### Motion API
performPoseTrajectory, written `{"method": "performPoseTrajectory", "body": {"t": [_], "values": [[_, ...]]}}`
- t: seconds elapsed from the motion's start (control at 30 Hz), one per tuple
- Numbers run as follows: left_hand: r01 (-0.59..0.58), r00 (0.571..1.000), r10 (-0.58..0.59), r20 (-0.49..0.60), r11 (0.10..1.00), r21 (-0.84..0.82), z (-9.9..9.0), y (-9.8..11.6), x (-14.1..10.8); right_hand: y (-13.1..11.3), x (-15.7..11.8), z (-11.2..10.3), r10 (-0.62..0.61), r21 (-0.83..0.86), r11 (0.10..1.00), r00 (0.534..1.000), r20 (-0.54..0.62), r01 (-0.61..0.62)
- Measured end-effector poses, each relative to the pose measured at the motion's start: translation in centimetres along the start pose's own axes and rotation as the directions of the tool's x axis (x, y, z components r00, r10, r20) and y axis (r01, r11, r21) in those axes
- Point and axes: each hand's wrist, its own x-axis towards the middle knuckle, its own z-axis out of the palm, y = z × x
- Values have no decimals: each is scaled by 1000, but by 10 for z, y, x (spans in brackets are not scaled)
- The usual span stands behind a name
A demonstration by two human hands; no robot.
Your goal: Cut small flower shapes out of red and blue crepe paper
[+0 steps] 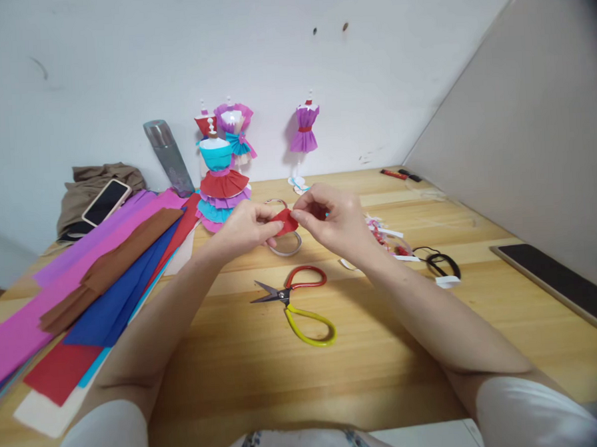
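A small piece of red crepe paper [287, 222] is pinched between both hands above the middle of the table. My left hand [248, 225] grips its left side with thumb and fingers closed. The thumb and fingertips of my right hand [331, 218] close on its right edge. Just below and behind the paper lies a roll of tape [286, 252], partly covered by the hands. Nearer to me, scissors [283, 295] with one red and one yellow handle rest on the wood with blades parted, touched by neither hand.
Folded crepe paper strips [116, 286] in several colours cover the left side, near a phone [107, 201] and a flask [167, 157]. Mini dress forms [221, 177] stand at the back, another dress form [304, 130] beside them. Scraps [379, 229], a black cord [443, 266] and a dark tablet-like slab [556, 283] lie rightward.
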Motion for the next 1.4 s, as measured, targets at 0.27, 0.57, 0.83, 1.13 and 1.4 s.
{"method": "performPoseTrajectory", "body": {"t": [0.27,0.57,0.83,1.13,1.4], "values": [[-23,999,22,29,1000,11,0,-2,0,8,7,-4,118,284,935,942,314,-212],[9,999,-19,44,975,224,1,-3,-2,5,9,-3,219,304,895,916,336,-326],[26,1000,-26,1,998,55,-4,2,-1,3,10,-1,295,465,796,919,262,-388],[72,995,-83,-60,982,-173,-10,3,-3,3,9,3,322,563,740,929,184,-368],[77,985,-123,-120,939,-336,3,-10,3,1,8,7,302,588,736,940,160,-337]]}}
